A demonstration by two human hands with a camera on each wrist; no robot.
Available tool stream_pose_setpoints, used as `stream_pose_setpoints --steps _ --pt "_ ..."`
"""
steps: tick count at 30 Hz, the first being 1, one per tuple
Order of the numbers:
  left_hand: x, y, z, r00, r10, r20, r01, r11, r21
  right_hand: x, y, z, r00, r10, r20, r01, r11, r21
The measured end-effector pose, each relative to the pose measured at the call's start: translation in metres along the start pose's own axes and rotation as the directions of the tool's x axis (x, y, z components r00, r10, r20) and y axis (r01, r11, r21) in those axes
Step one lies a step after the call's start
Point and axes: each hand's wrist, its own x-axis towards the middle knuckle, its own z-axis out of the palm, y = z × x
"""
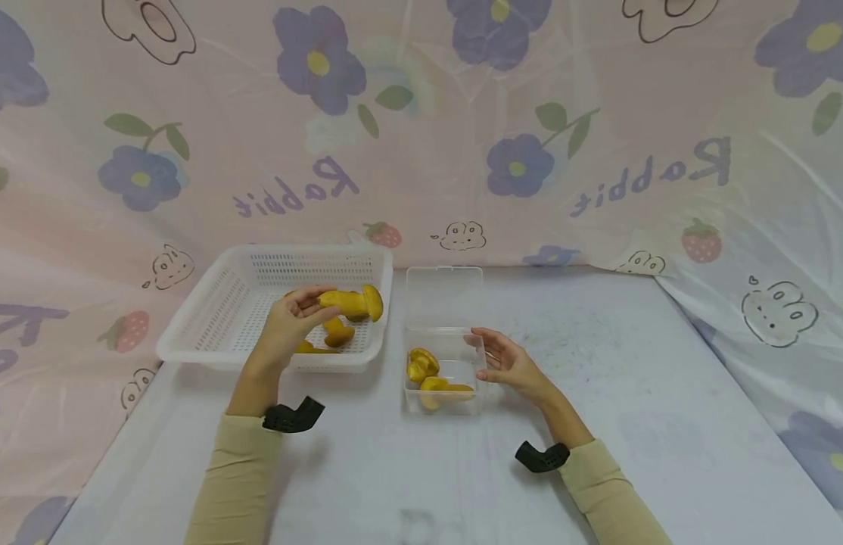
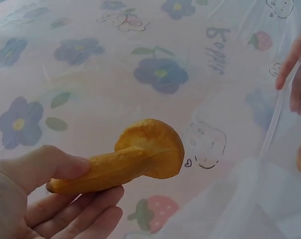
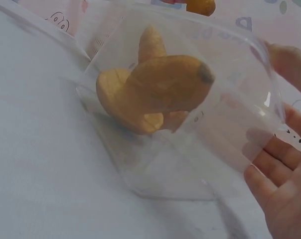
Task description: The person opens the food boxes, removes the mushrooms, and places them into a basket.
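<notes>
My left hand [image 1: 290,324] pinches a yellow-brown mushroom [image 2: 110,167] by its stem, thumb on top and fingers beneath, cap pointing right. In the head view this mushroom is held over the right part of a white plastic basket [image 1: 190,344], where several more mushrooms [image 1: 337,333] lie. My right hand [image 1: 513,363] rests at the right wall of a clear plastic box [image 1: 462,405], its fingers spread along the side in the right wrist view. Inside the box lie a few mushrooms [image 3: 165,84], some crossing each other. The box's clear lid [image 1: 444,297] is folded back, away from me.
A white-covered table [image 1: 598,378] carries the basket at left and the box beside it. Behind stands a pink printed curtain [image 1: 421,151] with flowers and rabbits. Each wrist bears a black camera mount [image 1: 293,415].
</notes>
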Motion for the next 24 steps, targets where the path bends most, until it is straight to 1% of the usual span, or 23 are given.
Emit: stream_pose_setpoints --steps 4,7,11,20,24 --pt "0.0 -0.006 -0.009 1.0 -0.012 -0.012 0.012 1.0 -0.001 0.0 0.0 0.0 1.0 -0.007 0.005 0.007 1.0 0.008" --pt "0.001 -0.01 -0.017 1.0 0.001 -0.017 -0.001 1.0 -0.003 0.0 0.0 0.001 1.0 -0.009 0.01 0.009 1.0 0.015" --pt "0.0 -0.013 -0.027 1.0 -0.002 -0.022 0.001 1.0 -0.022 0.001 0.0 0.001 1.0 -0.005 0.007 0.005 1.0 0.014" --pt "0.001 -0.022 -0.041 0.996 -0.05 -0.077 0.05 0.999 -0.004 0.001 0.0 0.001 1.0 0.001 0.005 -0.002 1.0 0.02" --pt "0.003 -0.028 -0.046 0.992 -0.069 -0.103 0.072 0.997 0.023 0.001 0.001 0.001 1.0 0.009 -0.003 -0.009 1.0 0.017"
